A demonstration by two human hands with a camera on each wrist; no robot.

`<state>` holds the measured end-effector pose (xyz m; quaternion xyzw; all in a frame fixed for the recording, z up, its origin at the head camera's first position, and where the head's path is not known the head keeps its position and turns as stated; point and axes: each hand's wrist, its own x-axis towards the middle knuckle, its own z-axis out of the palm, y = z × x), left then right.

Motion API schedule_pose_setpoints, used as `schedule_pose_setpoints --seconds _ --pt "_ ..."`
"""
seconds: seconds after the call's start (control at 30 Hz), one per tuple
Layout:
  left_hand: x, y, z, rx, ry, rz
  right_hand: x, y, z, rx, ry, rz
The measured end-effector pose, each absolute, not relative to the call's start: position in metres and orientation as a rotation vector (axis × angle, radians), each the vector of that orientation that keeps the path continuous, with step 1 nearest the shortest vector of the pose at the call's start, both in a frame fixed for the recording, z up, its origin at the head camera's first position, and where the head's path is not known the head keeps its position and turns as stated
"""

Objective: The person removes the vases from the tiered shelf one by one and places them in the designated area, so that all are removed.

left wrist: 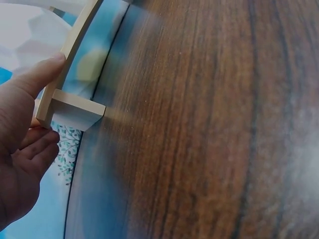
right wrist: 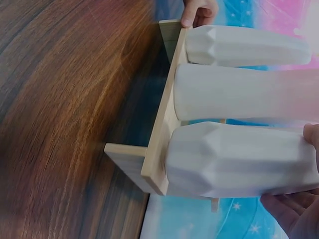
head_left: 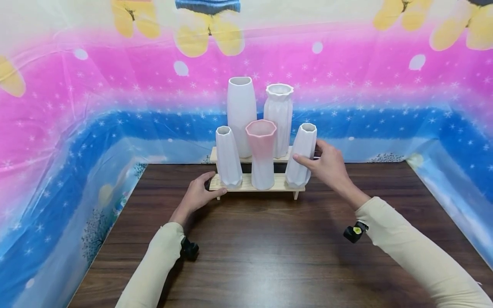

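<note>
A two-tier wooden stand (head_left: 242, 187) bears several vases. My left hand (head_left: 197, 193) holds the left end of its lower shelf, and in the left wrist view the thumb (left wrist: 47, 72) lies on the shelf's front edge. At the shelf's right end, my right hand (head_left: 330, 166) grips a slim white faceted vase (head_left: 302, 154) by its upper part. That vase stands upright on the shelf in the right wrist view. In the middle of the lower tier is a pink-and-white vase (head_left: 262, 158), with another slim white vase (head_left: 229, 158) to its left.
On the upper tier stand a tall white vase (head_left: 241, 111) and a white vase with a ruffled rim (head_left: 279, 115). The stand sits near the back edge of a dark wooden table (head_left: 254, 248). A colourful printed cloth (head_left: 154, 85) hangs behind and along both sides.
</note>
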<state>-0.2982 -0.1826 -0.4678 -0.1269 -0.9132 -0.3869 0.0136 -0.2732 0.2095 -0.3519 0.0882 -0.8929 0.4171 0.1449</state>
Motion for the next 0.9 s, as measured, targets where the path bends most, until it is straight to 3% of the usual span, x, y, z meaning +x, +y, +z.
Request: schedule_pose_setpoints --seconds 0.9 --pt "-0.301 -0.184 -0.469 -0.406 -2.842 -1.208 -0.269 0.288 -0.348 0.134 -2.479 1.049"
